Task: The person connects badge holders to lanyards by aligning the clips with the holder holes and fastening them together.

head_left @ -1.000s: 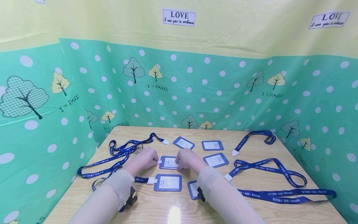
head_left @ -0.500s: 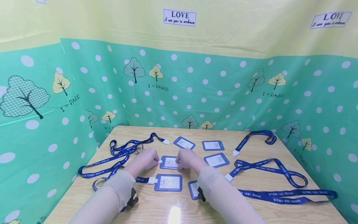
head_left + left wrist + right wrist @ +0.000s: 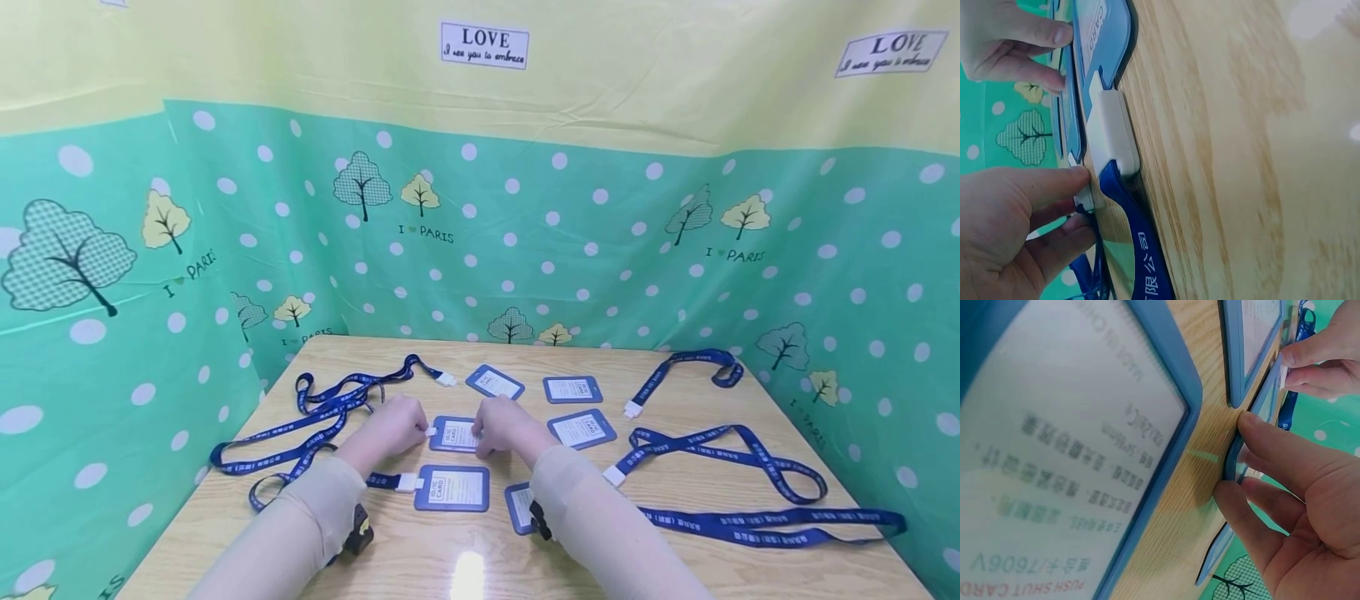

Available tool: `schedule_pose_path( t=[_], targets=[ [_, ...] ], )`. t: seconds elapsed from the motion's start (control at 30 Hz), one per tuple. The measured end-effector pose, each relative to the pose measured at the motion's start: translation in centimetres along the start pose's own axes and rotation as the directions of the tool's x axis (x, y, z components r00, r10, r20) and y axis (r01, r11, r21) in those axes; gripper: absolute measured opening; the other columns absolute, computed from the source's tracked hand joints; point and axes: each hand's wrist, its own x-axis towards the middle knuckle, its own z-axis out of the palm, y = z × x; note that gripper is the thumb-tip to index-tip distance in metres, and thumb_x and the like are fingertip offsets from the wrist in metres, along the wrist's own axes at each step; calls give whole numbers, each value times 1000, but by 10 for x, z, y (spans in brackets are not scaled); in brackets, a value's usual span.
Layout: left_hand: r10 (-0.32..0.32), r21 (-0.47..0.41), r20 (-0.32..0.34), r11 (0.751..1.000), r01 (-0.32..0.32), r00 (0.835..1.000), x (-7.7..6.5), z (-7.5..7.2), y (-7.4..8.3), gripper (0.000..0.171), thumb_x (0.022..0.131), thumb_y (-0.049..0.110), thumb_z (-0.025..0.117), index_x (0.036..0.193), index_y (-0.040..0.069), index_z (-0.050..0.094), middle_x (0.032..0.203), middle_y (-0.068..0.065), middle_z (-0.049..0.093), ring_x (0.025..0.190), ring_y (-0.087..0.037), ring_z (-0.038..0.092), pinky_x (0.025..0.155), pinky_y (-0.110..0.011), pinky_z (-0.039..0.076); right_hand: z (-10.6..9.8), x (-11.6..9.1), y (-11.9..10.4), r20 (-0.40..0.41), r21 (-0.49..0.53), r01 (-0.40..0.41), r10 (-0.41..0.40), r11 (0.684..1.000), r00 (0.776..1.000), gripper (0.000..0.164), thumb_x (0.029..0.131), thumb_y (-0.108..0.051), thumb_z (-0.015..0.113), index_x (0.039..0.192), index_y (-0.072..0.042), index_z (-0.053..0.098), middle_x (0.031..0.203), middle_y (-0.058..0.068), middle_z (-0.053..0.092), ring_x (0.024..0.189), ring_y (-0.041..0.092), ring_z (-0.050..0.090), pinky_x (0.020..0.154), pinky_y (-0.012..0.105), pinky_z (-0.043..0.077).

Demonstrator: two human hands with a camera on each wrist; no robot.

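My left hand (image 3: 397, 423) pinches the white clip (image 3: 1084, 192) of a navy lanyard between thumb and fingers, at the left end of a blue card holder (image 3: 454, 433). By its right end, my right hand (image 3: 506, 427) holds that same card holder, thumb and fingers on its edges, as the right wrist view shows. Clip and holder meet end to end; whether they are latched cannot be told. Just in front lies another card holder (image 3: 452, 489) with a white clip (image 3: 409, 482) and lanyard joined at its left end.
Further card holders lie behind and right: a tilted card holder (image 3: 495, 382), a card holder (image 3: 573, 389), a card holder (image 3: 582, 428) and a partly hidden card holder (image 3: 519, 508). Lanyards spread left (image 3: 330, 408) and right (image 3: 738, 446) on the wooden table (image 3: 420, 558). A patterned curtain (image 3: 480, 250) surrounds it.
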Motion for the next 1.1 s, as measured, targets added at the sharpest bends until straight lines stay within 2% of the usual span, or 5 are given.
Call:
schedule_pose_path(
  t=[0.17, 0.37, 0.67, 0.9, 1.1],
  targets=[
    [-6, 5, -7, 1000, 6, 1000, -2, -1, 3, 4, 85, 13, 81, 89, 14, 82, 106, -9, 76, 96, -26, 70, 90, -45, 58, 0, 1, 0, -2, 0, 2, -2, 1000, 1000, 32, 78, -17, 90, 107, -16, 79, 106, 1, 71, 87, 13, 63, 84, 32, 57],
    [11, 16, -30, 1000, -11, 999, -3, 0, 5, 2, 85, 12, 80, 86, 14, 82, 99, -8, 76, 83, -20, 68, 86, -42, 59, 1, 3, 1, -2, -42, 18, -18, 999, 1000, 34, 77, -18, 90, 109, -16, 80, 112, 1, 72, 94, 15, 65, 91, 35, 56],
    [8, 63, -23, 998, -7, 1000, -1, 0, 7, 4, 86, 15, 81, 89, 12, 81, 97, -7, 76, 81, -19, 67, 84, -40, 59, 1, 4, 2, -3, -39, 12, -12, 999, 1000, 33, 76, -19, 90, 107, -17, 80, 110, 0, 72, 94, 15, 65, 90, 35, 56],
    [-8, 29, 10, 1000, 8, 1000, 0, 0, 5, 7, 87, 13, 79, 93, 13, 81, 105, -10, 76, 91, -23, 70, 87, -41, 59, 2, 4, 3, -1, -39, 19, -19, 999, 1000, 33, 77, -19, 90, 108, -18, 80, 111, 0, 73, 98, 16, 66, 90, 35, 56],
    [28, 11, 14, 1000, -28, 1000, 0, 0, 2, 7, 87, 10, 78, 92, 12, 82, 107, -11, 76, 101, -29, 70, 92, -44, 58, 1, 3, 3, 6, -17, 19, -19, 1000, 1000, 32, 78, -19, 90, 108, -19, 80, 110, -1, 72, 93, 14, 66, 88, 34, 57]
  ],
)
